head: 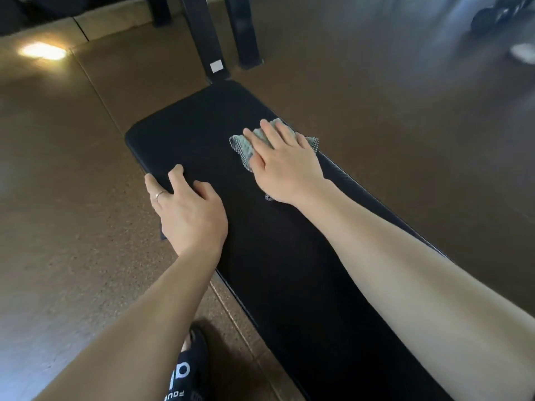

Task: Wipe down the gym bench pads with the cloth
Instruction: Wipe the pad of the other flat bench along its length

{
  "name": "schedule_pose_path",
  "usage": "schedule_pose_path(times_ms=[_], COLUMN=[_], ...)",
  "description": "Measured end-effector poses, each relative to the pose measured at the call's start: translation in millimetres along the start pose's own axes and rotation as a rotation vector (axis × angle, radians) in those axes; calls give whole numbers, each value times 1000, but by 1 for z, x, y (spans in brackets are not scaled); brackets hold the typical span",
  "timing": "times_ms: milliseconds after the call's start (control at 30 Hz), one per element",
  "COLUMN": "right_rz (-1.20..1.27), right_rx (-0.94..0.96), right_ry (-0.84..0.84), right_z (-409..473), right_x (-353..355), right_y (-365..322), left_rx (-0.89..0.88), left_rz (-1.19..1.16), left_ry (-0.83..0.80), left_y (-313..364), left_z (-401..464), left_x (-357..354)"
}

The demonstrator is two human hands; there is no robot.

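A long black bench pad (pixel 202 123) runs from the lower right toward the upper middle of the head view. My right hand (pixel 285 166) lies flat on a pale green mesh cloth (pixel 243 146), pressing it onto the pad near its right edge and far end. The cloth sticks out past my fingers on the left and right. My left hand (pixel 188 209) rests on the pad's left edge, fingers spread and curled over the side, with a thin ring on one finger.
Black metal uprights (pixel 205 39) stand just beyond the pad's far end. Brown rubber flooring (pixel 72 198) surrounds the bench. My foot in a black slipper (pixel 188 369) stands on the floor left of the bench. Dark blurred equipment (pixel 498 15) sits at the top right.
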State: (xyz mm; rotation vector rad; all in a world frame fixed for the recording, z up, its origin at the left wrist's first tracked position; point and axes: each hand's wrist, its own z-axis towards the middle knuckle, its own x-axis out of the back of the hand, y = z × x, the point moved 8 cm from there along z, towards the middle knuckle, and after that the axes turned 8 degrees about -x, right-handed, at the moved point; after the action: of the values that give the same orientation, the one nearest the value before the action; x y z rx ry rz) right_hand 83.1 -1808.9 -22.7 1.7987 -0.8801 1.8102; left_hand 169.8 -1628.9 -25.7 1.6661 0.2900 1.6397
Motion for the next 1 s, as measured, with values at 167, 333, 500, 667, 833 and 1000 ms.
schedule_pose_path(times_ms=[167, 333, 500, 667, 833, 1000], right_rz=[31, -11, -62, 11, 24, -2], right_rx=[-186, -337, -323, -224, -88, -65], right_ry=[19, -86, -90, -33, 5, -85], right_z=[-64, -184, -137, -22, -99, -174], right_x=[7, 18, 14, 2, 7, 8], right_y=[60, 111, 89, 37, 38, 58], left_rx=[-3, -2, 7, 0, -5, -14], left_rz=[12, 34, 52, 36, 2, 4], left_ry=[-3, -12, -13, -2, 1, 1], left_y=[3, 3, 5, 4, 1, 0], left_z=[-1, -1, -2, -1, 0, 0], left_x=[1, 0, -1, 0, 0, -2])
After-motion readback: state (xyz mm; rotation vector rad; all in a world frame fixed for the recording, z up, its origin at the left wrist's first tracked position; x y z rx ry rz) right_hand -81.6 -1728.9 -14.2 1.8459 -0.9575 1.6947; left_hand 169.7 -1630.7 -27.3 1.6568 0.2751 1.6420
